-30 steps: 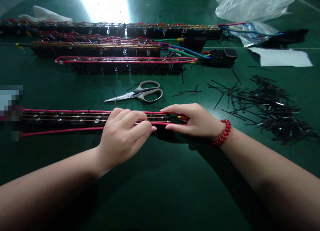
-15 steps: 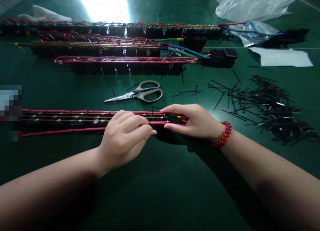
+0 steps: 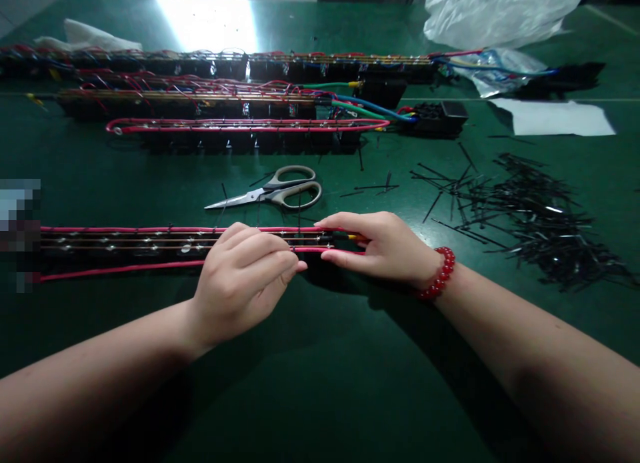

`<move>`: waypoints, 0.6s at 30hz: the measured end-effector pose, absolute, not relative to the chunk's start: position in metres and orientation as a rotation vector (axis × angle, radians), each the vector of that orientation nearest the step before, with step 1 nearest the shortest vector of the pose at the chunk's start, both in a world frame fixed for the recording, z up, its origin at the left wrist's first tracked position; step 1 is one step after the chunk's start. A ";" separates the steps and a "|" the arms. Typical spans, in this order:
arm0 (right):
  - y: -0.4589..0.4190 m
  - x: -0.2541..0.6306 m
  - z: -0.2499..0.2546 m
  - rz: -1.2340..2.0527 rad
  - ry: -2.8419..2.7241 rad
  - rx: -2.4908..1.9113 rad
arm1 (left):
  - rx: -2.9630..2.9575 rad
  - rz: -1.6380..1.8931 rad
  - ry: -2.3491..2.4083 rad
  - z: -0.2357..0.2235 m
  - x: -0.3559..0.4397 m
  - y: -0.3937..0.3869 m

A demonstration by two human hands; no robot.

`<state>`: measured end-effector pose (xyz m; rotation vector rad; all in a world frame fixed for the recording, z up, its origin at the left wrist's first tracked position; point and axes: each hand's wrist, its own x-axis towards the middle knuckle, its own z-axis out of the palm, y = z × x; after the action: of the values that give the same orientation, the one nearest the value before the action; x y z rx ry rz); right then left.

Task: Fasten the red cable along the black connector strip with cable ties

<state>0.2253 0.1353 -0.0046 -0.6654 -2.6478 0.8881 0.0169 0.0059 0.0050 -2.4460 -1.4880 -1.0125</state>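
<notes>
A long black strip [image 3: 165, 239] with metal rods and solder points lies across the table in front of me, a red wire [image 3: 125, 268] along its near edge and another along its far edge. My left hand [image 3: 245, 276] is closed over the strip, fingers curled down at the near red wire; its fingertips are partly hidden. At the strip's right end, my right hand [image 3: 377, 243] has the forefinger on the far red wire and the thumb on the near one, squeezing them from both sides. Between the hands a thin black cable tie [image 3: 299, 213] stands up across the strip.
Grey-handled scissors [image 3: 270, 191] lie just behind the strip. A heap of black cable ties [image 3: 545, 216] spreads at the right. Farther back are several wired strips [image 3: 240, 124], a white paper [image 3: 560, 118] and a clear plastic bag [image 3: 500, 13].
The whole view has shifted slightly, so everything sits a little lower and further left. Both hands keep the same hold on the strip and its wires.
</notes>
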 end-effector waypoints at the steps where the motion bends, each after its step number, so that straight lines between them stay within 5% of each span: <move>1: 0.135 0.225 -0.004 0.888 -2.647 -0.670 | -2.443 -1.024 -1.491 0.005 0.017 0.006; 18: 0.134 0.225 -0.004 0.874 -2.653 -0.694 | -2.554 -1.116 -1.395 0.005 0.019 0.003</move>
<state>0.2254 0.1337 -0.0037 -0.6943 -2.6528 0.8742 0.0192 0.0034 0.0052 -2.5543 -1.3954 -1.1160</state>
